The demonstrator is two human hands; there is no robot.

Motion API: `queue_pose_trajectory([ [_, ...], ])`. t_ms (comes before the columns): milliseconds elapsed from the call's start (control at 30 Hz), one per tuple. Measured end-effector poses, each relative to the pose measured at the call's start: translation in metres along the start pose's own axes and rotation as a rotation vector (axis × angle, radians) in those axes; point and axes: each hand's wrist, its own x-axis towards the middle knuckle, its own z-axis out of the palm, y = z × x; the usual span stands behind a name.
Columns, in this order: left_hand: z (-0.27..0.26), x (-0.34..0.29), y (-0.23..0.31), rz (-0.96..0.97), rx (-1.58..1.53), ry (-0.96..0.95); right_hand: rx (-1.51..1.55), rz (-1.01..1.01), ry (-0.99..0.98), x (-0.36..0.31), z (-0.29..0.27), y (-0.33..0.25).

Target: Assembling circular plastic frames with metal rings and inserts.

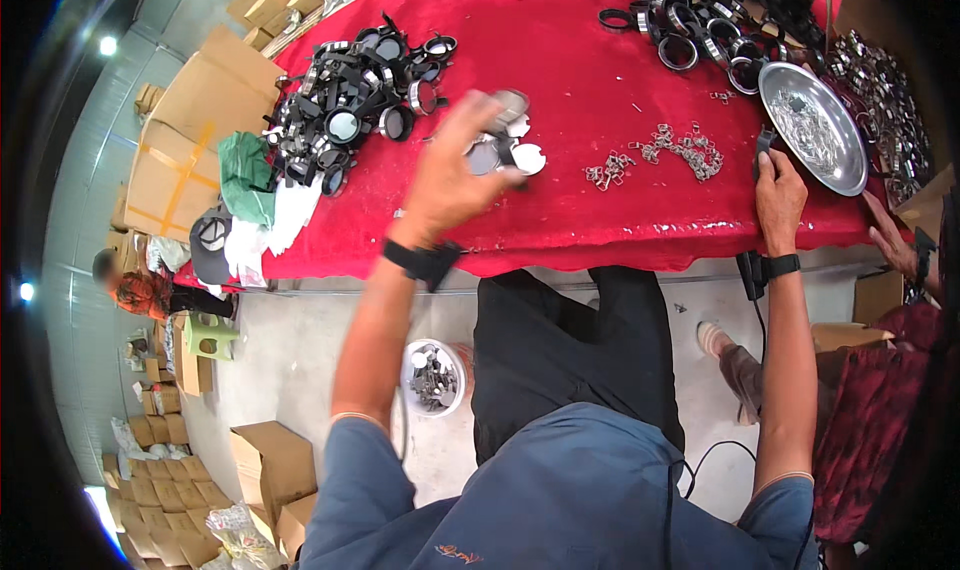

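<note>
My left hand (450, 175), blurred by motion, reaches over a small group of round pieces on the red cloth. Its thumb and fingers are spread apart. Beside the thumb lies a white disc (529, 158), and a grey disc (483, 156) sits between thumb and fingers. Another grey round piece (511, 105) shows at the fingertips. My right hand (780, 192) is closed on a small dark band-like piece (763, 145), partly hidden by the fingers. Just right of it stands an oval metal tray (855, 175) holding small shiny parts.
A heap of black round watch-like pieces (345, 100) lies left, another (690, 25) far right. Small metal links (685, 153) lie mid-table. A co-worker's hand (888, 232) rests by the tray. Below the table edge stands a white bucket of parts (459, 378).
</note>
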Motion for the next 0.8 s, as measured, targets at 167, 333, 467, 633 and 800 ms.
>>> queue_pose_trajectory([
  [167,-0.118,0.058,-0.07,-0.125,0.358,0.017,0.024,-0.003,0.028,-0.004,-0.007,0.004],
  [333,-0.18,0.074,-0.171,-0.228,0.98,0.366,0.093,-0.076,0.076,-0.005,0.014,-0.014],
  [467,-0.031,0.155,-0.104,0.044,0.618,0.277,0.062,-0.173,0.158,-0.007,0.004,0.005],
  [633,0.127,0.225,-0.024,0.226,0.316,0.155,0.014,-0.086,0.151,-0.006,0.006,-0.003],
  [800,0.207,0.27,0.013,0.217,0.197,0.051,0.061,-0.037,0.143,-0.004,0.006,-0.011],
])
